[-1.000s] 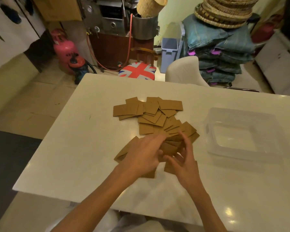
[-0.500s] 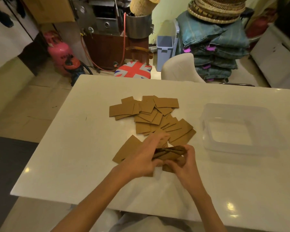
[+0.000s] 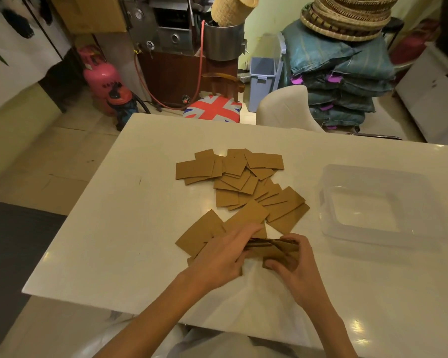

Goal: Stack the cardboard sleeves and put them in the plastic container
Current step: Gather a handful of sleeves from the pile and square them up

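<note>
Several flat brown cardboard sleeves (image 3: 239,177) lie spread in an overlapping heap at the middle of the white table (image 3: 119,228). Near the front of the heap, my left hand (image 3: 223,257) and my right hand (image 3: 292,267) together grip a small bundle of sleeves (image 3: 272,248), held on edge just above the table. A few loose sleeves (image 3: 199,232) lie flat to the left of my left hand. The clear plastic container (image 3: 373,205) stands open and empty on the table to the right, apart from both hands.
Beyond the table's far edge stand a Union Jack stool (image 3: 212,108) and a white chair (image 3: 285,107). A pink gas cylinder (image 3: 101,78), a blue bin (image 3: 261,81) and stacked sacks (image 3: 344,81) sit farther back. The table's left edge drops to the floor.
Both hands gathered sleeves from the flat heap into a bundle and lifted it on edge. Since half a second ago they have kept the bundle in about the same place.
</note>
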Action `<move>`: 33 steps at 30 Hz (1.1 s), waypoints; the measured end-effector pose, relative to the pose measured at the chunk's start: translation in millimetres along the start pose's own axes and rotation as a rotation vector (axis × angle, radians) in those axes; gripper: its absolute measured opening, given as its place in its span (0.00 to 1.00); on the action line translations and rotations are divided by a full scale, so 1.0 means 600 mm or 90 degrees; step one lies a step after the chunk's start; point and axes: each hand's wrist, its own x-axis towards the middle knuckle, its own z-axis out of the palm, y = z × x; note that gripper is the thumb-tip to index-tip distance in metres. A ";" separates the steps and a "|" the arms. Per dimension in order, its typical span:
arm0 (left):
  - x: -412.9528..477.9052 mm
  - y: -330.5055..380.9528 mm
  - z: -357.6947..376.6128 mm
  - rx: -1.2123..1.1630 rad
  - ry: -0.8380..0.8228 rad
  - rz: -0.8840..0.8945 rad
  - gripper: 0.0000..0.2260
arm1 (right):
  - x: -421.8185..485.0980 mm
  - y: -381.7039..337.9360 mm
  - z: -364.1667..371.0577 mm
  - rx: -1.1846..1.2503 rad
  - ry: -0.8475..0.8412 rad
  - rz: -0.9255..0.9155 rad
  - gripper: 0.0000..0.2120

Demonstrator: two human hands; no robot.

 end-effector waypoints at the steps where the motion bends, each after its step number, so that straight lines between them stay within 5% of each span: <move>1: 0.002 -0.001 0.004 0.011 -0.001 0.008 0.26 | 0.000 -0.003 0.001 0.017 -0.011 0.000 0.28; 6: 0.015 0.009 0.046 0.115 -0.041 0.039 0.29 | 0.000 -0.002 0.007 0.031 -0.089 0.004 0.36; 11: 0.052 0.018 0.054 0.086 -0.040 0.005 0.24 | 0.001 -0.003 0.009 -0.040 0.055 -0.074 0.50; 14: 0.062 0.023 0.050 0.078 -0.097 -0.016 0.28 | -0.006 -0.004 0.018 -0.151 0.060 -0.141 0.45; 19: 0.026 -0.021 0.002 0.174 -0.075 -0.029 0.30 | -0.001 0.003 0.010 -0.115 0.096 -0.145 0.41; 23: 0.000 -0.049 0.008 -0.090 -0.064 -0.112 0.25 | 0.001 0.021 0.003 0.036 0.097 -0.075 0.36; 29: 0.023 -0.022 0.044 -0.209 -0.018 -0.098 0.23 | -0.015 0.020 -0.008 0.278 0.132 0.026 0.34; 33: 0.020 -0.027 0.052 -0.194 -0.041 -0.075 0.16 | -0.025 0.014 0.008 0.241 0.147 0.021 0.24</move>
